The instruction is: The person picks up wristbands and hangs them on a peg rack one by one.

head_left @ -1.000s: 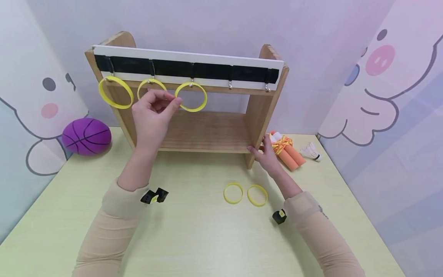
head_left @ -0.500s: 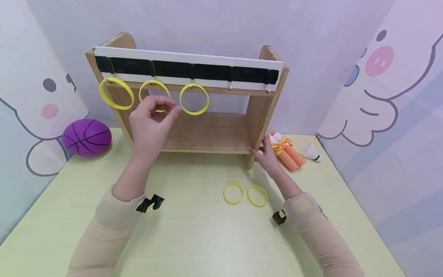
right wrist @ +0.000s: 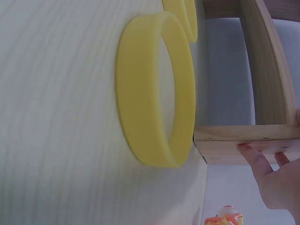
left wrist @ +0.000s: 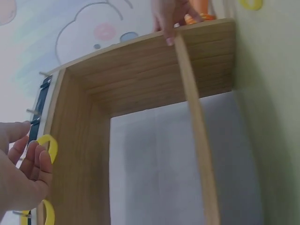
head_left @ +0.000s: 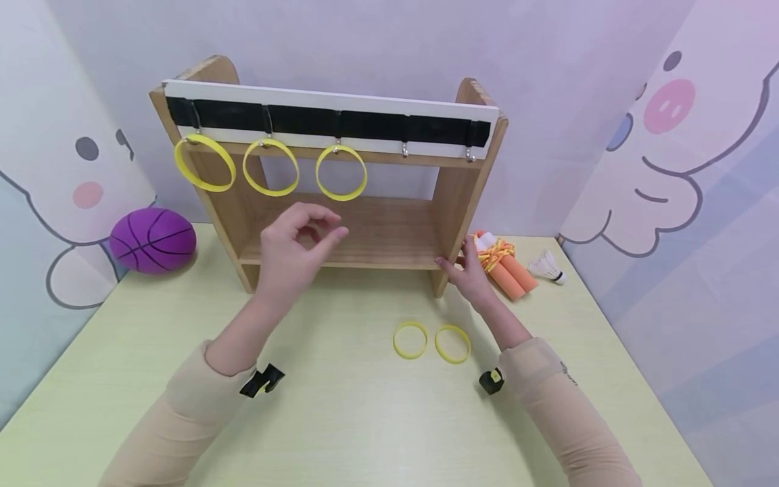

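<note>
A wooden shelf (head_left: 377, 233) stands on the table, with a black-banded white strip (head_left: 371, 126) of metal hooks along its top front. Three yellow silicone bands hang from the left hooks, the third band (head_left: 342, 197) nearest the middle. Just below that band is my left hand (head_left: 291, 247), thumb and fingertips close together and nothing between them. My right hand (head_left: 473, 276) grips the shelf's right side panel, thumb at its front edge and fingers along the outer face. In the right wrist view, a yellow band (right wrist: 136, 89) lies on the table close to the camera, with another beyond it.
A purple ball (head_left: 152, 241) sits left of the shelf. Orange foam handles (head_left: 512, 276) with a coiled cord and a white shuttlecock (head_left: 547, 268) lie to the right. Two hooks on the right, including the end hook (head_left: 470, 155), carry no band. Walls enclose the table (head_left: 365, 412).
My left hand has let go of the third band, which now hangs from its hook, and has moved down and a little right. My right hand has stayed on the shelf.
</note>
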Available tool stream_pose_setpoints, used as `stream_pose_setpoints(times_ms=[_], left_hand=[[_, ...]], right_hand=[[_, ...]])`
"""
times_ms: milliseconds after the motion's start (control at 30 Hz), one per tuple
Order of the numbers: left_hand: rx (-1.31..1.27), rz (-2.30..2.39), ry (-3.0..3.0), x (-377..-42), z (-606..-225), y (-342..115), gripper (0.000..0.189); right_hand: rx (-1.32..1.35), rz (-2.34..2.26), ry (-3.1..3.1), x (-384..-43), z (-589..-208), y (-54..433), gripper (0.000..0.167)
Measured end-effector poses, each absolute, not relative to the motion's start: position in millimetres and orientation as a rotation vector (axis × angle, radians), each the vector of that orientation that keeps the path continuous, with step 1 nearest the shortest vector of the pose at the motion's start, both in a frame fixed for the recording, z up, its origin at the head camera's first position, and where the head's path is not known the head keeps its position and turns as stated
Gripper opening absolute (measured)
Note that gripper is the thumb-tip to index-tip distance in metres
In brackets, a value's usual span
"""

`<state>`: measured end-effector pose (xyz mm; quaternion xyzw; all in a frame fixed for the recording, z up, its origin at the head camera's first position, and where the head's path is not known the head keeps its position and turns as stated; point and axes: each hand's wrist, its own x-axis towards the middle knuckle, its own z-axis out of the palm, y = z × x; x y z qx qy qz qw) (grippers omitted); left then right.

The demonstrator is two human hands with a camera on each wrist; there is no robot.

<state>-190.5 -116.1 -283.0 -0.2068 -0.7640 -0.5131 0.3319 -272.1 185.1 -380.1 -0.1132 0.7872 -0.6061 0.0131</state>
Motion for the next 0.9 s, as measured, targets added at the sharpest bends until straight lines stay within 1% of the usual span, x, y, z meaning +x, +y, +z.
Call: stream_pose_setpoints(times_ms=[233,533,667,900], left_hand=[[-0.668,-1.270,-2.081,-195.3,-308.4,-107.9,0.019],[-0.798,-1.214,-2.382,-201.0,-342.4,-99.5,0.036],[-0.860,-1.188,-2.521,-200.9,-360.6,-93.0,0.039],[-1.061,-1.079,-2.668,-206.6,-388.6,-84.6,0.045]], right_hand=[[-0.347,-1.887,2.446,-270.8,-379.0,185.2,0.069],[-0.353,-1.886,2.443,-271.1,-376.9,185.3,0.070],[-0.357,-1.891,2.436,-270.8,-376.6,185.3,0.071],[-0.352,-1.898,2.427,-270.4,-377.1,184.9,0.071]])
